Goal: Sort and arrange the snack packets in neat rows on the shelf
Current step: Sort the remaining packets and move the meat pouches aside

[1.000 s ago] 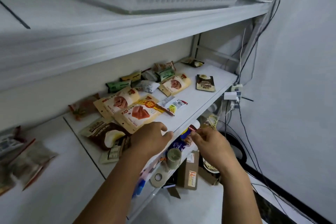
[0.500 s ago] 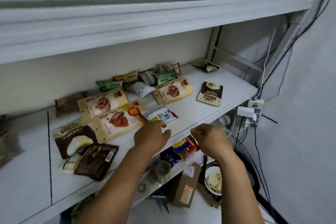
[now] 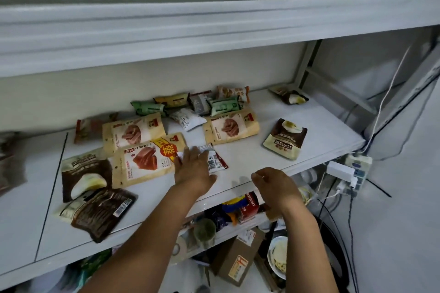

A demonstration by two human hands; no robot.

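Note:
Snack packets lie scattered on the white shelf (image 3: 250, 169). My left hand (image 3: 194, 169) rests with straight fingers on a small white packet with a barcode (image 3: 215, 162), beside a tan meat packet with a yellow-red sticker (image 3: 145, 162). My right hand (image 3: 273, 184) hovers over the shelf's front edge, fingers loosely curled, holding nothing. Two more tan meat packets (image 3: 133, 132) (image 3: 231, 127) lie further back. Brown egg packets lie at left (image 3: 83, 173), front left (image 3: 100, 211), right (image 3: 285, 138) and in the far corner (image 3: 291, 96). Several small green, yellow and white packets (image 3: 185, 104) sit along the back wall.
An upper shelf (image 3: 214, 24) overhangs close above. Below the shelf are a cardboard box (image 3: 238, 259), a red-blue packet (image 3: 247, 204), a jar (image 3: 204, 231) and a bowl (image 3: 278, 254). A power strip with plugs (image 3: 352, 169) and hanging cables are at the right.
My left hand has reached forward from the shelf's front edge onto the small white packet. My right hand has risen to the shelf edge. The view has shifted lower and closer.

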